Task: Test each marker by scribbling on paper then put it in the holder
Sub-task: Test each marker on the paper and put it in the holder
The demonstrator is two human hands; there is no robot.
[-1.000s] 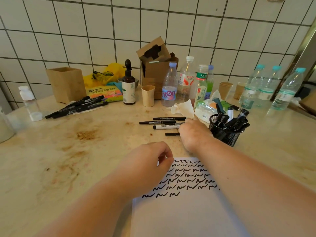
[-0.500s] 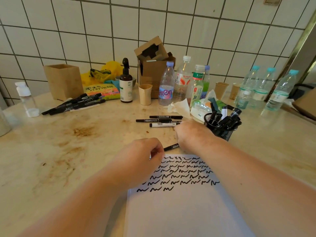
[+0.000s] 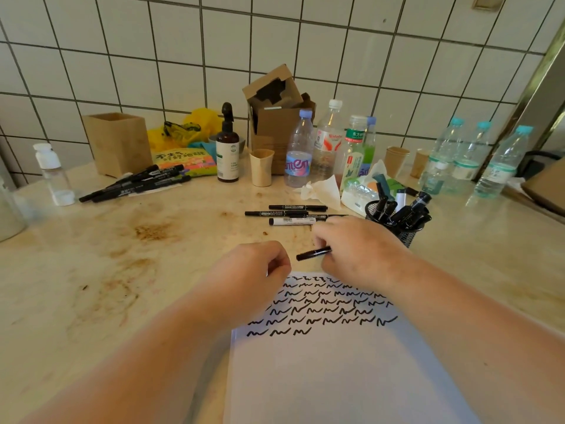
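1. Compared with a second ago, the right hand [image 3: 360,249] has drawn back from the loose markers toward the paper [image 3: 336,362], and a black marker [image 3: 313,253] is now lifted in its grip.
2. Right hand: fingers curled round the marker's right end; the capped left end projects leftward, above the counter [image 3: 91,286] just beyond the paper's far edge.
3. Left hand [image 3: 260,270]: fingers curled at the paper's far-left corner, fingertips close to the marker's free end; whether it holds anything cannot be told.
4. Paper: lies on the counter beneath both forearms, with rows of black scribbles across its upper part.
5. Mesh holder [image 3: 400,228]: stands just right of the right hand, partly hidden by it, and contains several markers upright.
6. Three loose markers [image 3: 284,213] lie side by side just beyond the right hand.
7. Further markers [image 3: 137,183] lie grouped at far left, before a wooden box [image 3: 117,143].
8. Bottles [image 3: 299,154], cups and a cardboard box [image 3: 275,117] line the tiled wall.
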